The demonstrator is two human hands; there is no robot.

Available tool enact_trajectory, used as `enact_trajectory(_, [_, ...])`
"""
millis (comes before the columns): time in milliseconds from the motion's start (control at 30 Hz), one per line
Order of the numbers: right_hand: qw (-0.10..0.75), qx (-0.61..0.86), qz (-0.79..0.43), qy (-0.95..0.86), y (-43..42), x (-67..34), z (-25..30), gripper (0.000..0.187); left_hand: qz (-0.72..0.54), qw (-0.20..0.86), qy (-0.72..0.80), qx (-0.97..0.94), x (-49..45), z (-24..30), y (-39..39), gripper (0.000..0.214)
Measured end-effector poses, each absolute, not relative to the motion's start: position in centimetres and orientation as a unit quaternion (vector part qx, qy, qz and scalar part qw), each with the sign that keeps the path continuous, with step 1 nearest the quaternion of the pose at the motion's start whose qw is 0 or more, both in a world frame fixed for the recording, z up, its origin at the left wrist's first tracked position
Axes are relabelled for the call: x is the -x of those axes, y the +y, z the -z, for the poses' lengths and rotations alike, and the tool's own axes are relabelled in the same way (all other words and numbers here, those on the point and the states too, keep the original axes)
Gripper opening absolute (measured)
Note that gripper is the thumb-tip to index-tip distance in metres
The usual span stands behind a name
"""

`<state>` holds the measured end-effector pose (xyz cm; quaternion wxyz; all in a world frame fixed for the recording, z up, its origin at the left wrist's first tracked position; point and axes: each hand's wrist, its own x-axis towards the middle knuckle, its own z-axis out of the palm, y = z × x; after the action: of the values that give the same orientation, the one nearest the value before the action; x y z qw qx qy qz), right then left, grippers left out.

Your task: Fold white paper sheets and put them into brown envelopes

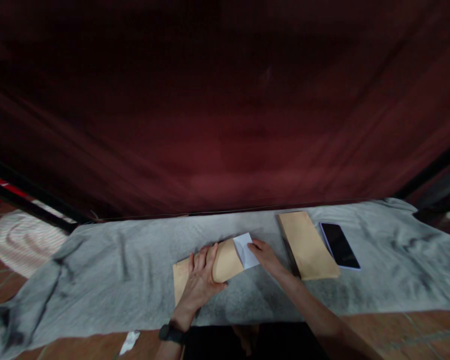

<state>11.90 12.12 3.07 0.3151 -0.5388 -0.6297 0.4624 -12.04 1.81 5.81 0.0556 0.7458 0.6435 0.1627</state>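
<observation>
A brown envelope (pixel 225 265) lies on the grey cloth (pixel 116 270). My left hand (pixel 200 280) rests flat on its left part, fingers spread. A folded white paper (pixel 245 249) sticks out of the envelope's right end. My right hand (pixel 264 256) pinches that paper at its right edge with thumb and fingers together. A dark watch (pixel 170 334) is on my left wrist.
A stack of brown envelopes (pixel 307 245) lies to the right, with a dark phone (pixel 339 245) beside it. A dark red curtain (pixel 225 110) hangs behind the cloth. A striped cloth (pixel 22 240) lies at far left on the tiled floor (pixel 416 335).
</observation>
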Motion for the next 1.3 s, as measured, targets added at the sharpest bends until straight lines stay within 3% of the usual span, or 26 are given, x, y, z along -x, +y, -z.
enact_trajectory(367, [0.317,0.544,-0.420,-0.654,11.2,-10.1,-3.6,0.019,-0.155,0.060,0.633,-0.756,10.5,-6.1,2.3,0.121])
enact_trajectory(733, [0.243,0.545,-0.471,-0.650,10.6,-9.8,-3.8,0.026,-0.149,0.070,0.626,-0.762,10.2,-5.9,2.4,0.120])
enact_trajectory(1300, [0.203,0.542,-0.439,-0.688,11.0,-10.5,-4.0,0.022,-0.145,0.099,0.620,-0.765,10.5,-5.7,2.5,0.117])
